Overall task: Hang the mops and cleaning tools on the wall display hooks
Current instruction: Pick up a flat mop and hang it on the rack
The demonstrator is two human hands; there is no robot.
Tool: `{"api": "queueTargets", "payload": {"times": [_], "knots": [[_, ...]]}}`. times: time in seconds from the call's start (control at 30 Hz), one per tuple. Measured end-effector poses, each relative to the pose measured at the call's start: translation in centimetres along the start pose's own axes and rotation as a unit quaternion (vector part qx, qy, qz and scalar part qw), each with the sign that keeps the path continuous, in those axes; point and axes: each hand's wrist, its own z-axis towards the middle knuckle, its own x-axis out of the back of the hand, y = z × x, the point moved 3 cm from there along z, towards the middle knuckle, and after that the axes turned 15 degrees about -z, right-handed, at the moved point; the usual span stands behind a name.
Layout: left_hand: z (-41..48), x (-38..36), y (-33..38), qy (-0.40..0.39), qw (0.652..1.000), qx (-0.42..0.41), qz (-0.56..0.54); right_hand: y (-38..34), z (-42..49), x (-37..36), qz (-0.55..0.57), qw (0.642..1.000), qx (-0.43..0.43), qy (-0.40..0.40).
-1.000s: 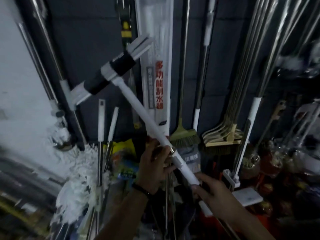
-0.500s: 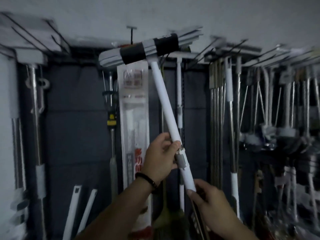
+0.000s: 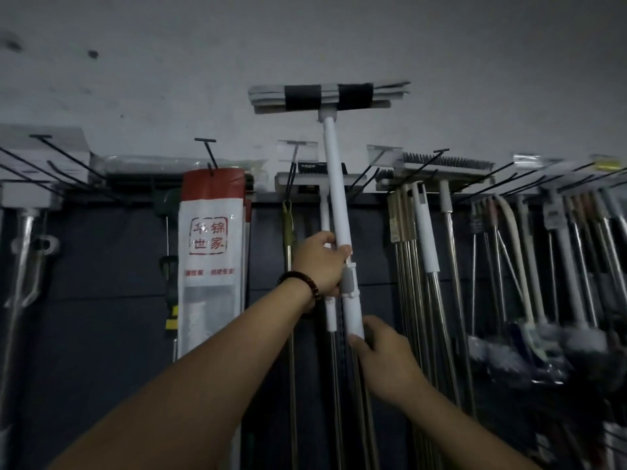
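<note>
Mops and other long-handled tools hang in a crowded row along the dark wall panel (image 3: pixel 101 317), each suspended head-up from black wire display hooks (image 3: pixel 364 179) that jut out beneath the pale ceiling (image 3: pixel 305 35); hanging them this way keeps the shafts straight and the heads readable from below. Left of centre hangs a tall red-and-white packaged item (image 3: pixel 212 252), and to the right a cluster of steel-shafted tools (image 3: pixel 417 300) fills its hooks. In front of the row, the white flat mop (image 3: pixel 334 184) is raised nearly upright, its folded head (image 3: pixel 327 96), bound with two dark bands, lifted above the hook line and close under the ceiling, seemingly so it can clear the hook tips and be lowered onto them. Directly behind its shaft a similar white mop (image 3: pixel 324 215) already hangs, which suggests this bay is the intended spot. The left hand (image 3: pixel 320 262), a beaded bracelet (image 3: pixel 302 281) at its wrist, has its grip clamped around the shaft just above the grey collar (image 3: pixel 349 281), steering the top. The right hand (image 3: pixel 386 364) is closed on the shaft lower down, carrying weight and pushing up.
</note>
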Motion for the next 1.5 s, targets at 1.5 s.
{"api": "queueTargets", "payload": {"times": [1.5], "knots": [[-18.1, 3.0, -20.8, 0.027, 0.974, 0.205, 0.088, 6.3, -7.4, -10.7, -0.140, 0.955, 0.231, 0.122]]}}
